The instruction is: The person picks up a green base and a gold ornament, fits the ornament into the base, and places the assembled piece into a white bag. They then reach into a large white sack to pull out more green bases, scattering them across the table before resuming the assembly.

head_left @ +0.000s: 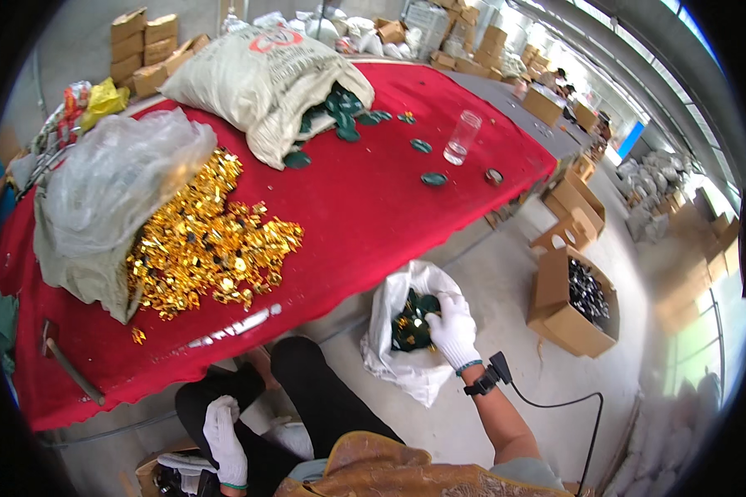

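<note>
My right hand (pixel 453 333), in a white knitted glove, reaches over the mouth of a white woven sack (pixel 379 340) on the floor. Its fingers are apart, beside the dark green discs (pixel 412 330) in the sack; a few gold bits show among them. I see nothing held in it. My left hand (pixel 224 441), gloved the same way, lies over my left thigh with its fingers curled together. Whatever it may hold is hidden. A heap of shiny gold pieces (pixel 215 240) spreads on the red-covered table (pixel 348 224). More green discs (pixel 340 108) spill from a large sack (pixel 240 83).
A hammer (pixel 75 371) lies at the table's left edge. Towards the far right stand a clear glass (pixel 462 138) and a small round metal piece (pixel 494 176). A cardboard box (pixel 555 306) of dark shiny parts is right of the sack. A black cable (pixel 564 405) runs from my right wrist.
</note>
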`<act>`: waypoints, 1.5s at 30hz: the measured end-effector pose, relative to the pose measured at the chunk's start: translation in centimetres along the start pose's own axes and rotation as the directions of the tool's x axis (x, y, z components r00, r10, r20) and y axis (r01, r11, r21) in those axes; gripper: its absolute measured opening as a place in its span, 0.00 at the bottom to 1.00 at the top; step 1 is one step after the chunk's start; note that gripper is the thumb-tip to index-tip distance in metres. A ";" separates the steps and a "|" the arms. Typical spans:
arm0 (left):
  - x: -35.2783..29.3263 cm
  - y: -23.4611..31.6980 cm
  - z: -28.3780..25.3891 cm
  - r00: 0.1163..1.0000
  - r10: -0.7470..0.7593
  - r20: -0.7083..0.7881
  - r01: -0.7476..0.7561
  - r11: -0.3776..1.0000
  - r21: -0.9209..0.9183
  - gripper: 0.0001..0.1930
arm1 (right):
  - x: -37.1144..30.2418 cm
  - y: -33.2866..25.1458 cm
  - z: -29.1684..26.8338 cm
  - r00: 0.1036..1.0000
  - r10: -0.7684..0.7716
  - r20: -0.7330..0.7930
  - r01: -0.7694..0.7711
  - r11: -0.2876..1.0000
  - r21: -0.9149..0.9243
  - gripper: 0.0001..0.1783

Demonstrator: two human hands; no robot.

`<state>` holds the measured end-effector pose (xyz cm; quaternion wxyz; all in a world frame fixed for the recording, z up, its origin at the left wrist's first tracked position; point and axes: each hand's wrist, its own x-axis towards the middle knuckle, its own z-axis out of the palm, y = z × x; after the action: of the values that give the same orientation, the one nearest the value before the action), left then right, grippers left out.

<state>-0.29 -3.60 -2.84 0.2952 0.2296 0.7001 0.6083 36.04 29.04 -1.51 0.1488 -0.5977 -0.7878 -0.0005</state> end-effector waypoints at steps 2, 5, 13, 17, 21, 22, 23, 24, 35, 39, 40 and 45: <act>0.0 1.1 -2.9 0.961 0.268 -0.063 -0.239 0.926 0.291 0.12 | 3.0 -4.4 -0.6 0.976 -0.093 -0.196 0.141 0.958 0.248 0.26; 3.1 3.6 -0.5 0.869 0.489 0.080 -0.460 0.736 0.496 0.11 | 7.6 -6.7 -2.7 0.925 -0.128 -0.359 0.278 0.870 0.408 0.30; 10.3 11.7 2.7 0.594 0.743 0.307 -0.664 0.238 0.709 0.17 | 28.3 -15.7 2.4 0.898 -0.311 -0.311 0.413 0.838 0.355 0.36; 14.3 12.4 2.6 0.705 0.635 0.315 -0.581 0.262 0.771 0.17 | 40.1 -17.2 6.0 0.965 -0.202 -0.167 0.254 0.878 0.405 0.43; 15.1 11.2 2.9 0.695 0.618 0.367 -0.579 0.180 0.795 0.22 | 50.1 -17.3 8.3 0.997 -0.075 -0.030 0.080 0.875 0.478 0.47; 15.2 11.6 3.2 0.721 0.596 0.354 -0.563 0.206 0.800 0.22 | 52.3 -16.3 9.3 0.999 -0.031 -0.041 0.047 0.872 0.488 0.48; 15.2 11.8 3.4 0.746 0.572 0.341 -0.546 0.232 0.805 0.22 | 54.3 -15.5 10.3 0.999 0.014 -0.052 0.014 0.867 0.498 0.49; 15.1 11.9 3.3 0.752 0.555 0.356 -0.541 0.210 0.814 0.22 | 55.5 -16.4 10.9 0.998 0.054 -0.010 -0.043 0.881 0.471 0.50; 16.2 12.0 3.4 0.759 0.532 0.374 -0.539 0.193 0.820 0.21 | 52.2 -17.8 11.8 0.855 -0.518 -0.037 0.477 0.755 0.450 0.26; 17.0 12.6 3.2 0.778 0.482 0.403 -0.550 0.213 0.808 0.19 | 49.7 -20.0 9.6 0.782 -0.623 0.007 0.522 0.661 0.540 0.20; 17.1 12.5 3.2 0.762 0.506 0.404 -0.563 0.212 0.799 0.20 | 50.0 -21.0 9.4 0.802 -0.592 -0.083 0.560 0.695 0.451 0.19; 17.2 12.5 3.5 0.740 0.536 0.406 -0.585 0.216 0.782 0.20 | 58.8 -25.7 15.1 0.687 -0.596 -0.415 0.700 0.695 0.160 0.17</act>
<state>-10.75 12.54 6.84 -0.0896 0.5967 0.7678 0.2156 -5.92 79.81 2.42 0.3594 -0.2357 -0.9023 -0.0320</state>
